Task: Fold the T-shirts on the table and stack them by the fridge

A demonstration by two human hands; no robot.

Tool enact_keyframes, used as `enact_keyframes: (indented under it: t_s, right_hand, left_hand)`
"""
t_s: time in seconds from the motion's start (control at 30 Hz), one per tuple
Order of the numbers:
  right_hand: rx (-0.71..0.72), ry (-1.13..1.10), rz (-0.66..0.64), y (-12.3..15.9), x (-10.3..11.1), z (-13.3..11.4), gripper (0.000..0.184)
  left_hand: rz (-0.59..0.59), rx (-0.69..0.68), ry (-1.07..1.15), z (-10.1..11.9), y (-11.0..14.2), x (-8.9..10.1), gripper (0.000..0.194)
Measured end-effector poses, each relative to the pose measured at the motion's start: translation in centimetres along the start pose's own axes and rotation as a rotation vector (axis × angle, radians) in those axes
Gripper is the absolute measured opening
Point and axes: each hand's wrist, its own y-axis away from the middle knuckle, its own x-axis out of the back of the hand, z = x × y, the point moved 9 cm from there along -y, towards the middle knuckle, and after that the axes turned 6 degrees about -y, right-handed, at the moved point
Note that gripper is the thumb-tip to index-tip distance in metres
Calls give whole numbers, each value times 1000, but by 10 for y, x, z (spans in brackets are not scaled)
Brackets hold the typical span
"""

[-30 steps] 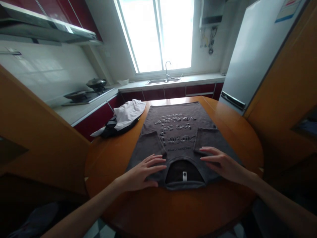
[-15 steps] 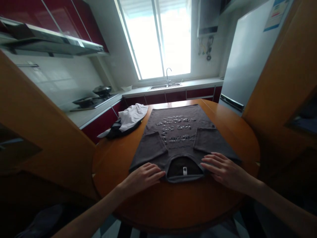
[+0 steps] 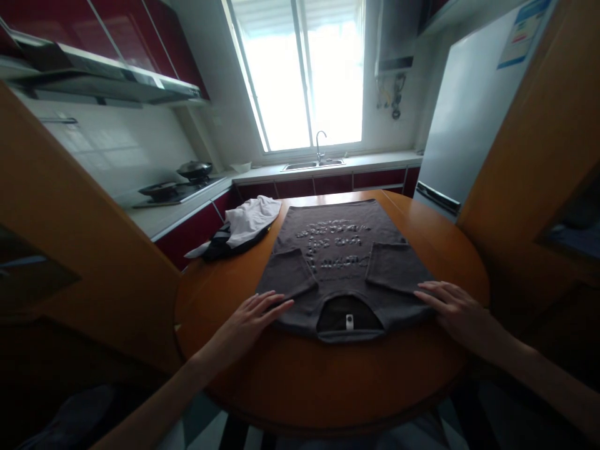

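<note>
A dark grey T-shirt [image 3: 337, 275] with raised lettering lies flat on the round wooden table [image 3: 337, 387]. Its neck opening, with a small white label, faces me, and both sleeves are folded inward over the front. My left hand [image 3: 255, 315] rests on the shirt's left shoulder edge, fingers stretched out. At the opposite shoulder, my right hand [image 3: 457, 309] touches the cloth with its fingers extended. Neither hand grips the fabric.
White and black clothes [image 3: 244, 228] lie heaped at the table's far left edge. Beyond stand a counter with a sink [image 3: 314, 164], a stove with pans [image 3: 162, 190] at left and a fridge [image 3: 473, 106] at right. Wooden frames flank both sides.
Both hands have moved outward from beside the collar to the shirt's shoulder ends, the left hand leftward and the right hand rightward. The shirt stays in about the same place.
</note>
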Motion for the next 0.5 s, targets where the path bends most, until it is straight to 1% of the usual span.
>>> enact_keyframes:
  t_s: [0.03,0.1,0.17,0.2,0.3,0.4,0.5]
  right_hand:
    - [9,-21,9,4,1,8,55]
    - [25,-58,24,13,4,22,46]
    - [34,-85,43,19,8,33,38]
    - [40,-99,52,21,10,36,36]
    - [81,-147,54,22,16,36,33]
    - [137,-197,19,21,18,29,32]
    - [149,-230,18,21,22,29,30]
  left_hand:
    - [35,34,23,-12,6,-1,80]
    - [126,80,69,-30,17,-1,66]
    - [195,90,111,-42,25,-1,48]
    - [210,81,132,-45,27,-2,40]
    - [219,1,206,-44,28,0,27]
    - [216,-87,291,-39,25,4,27]
    - [238,-115,342,-39,26,10,29]
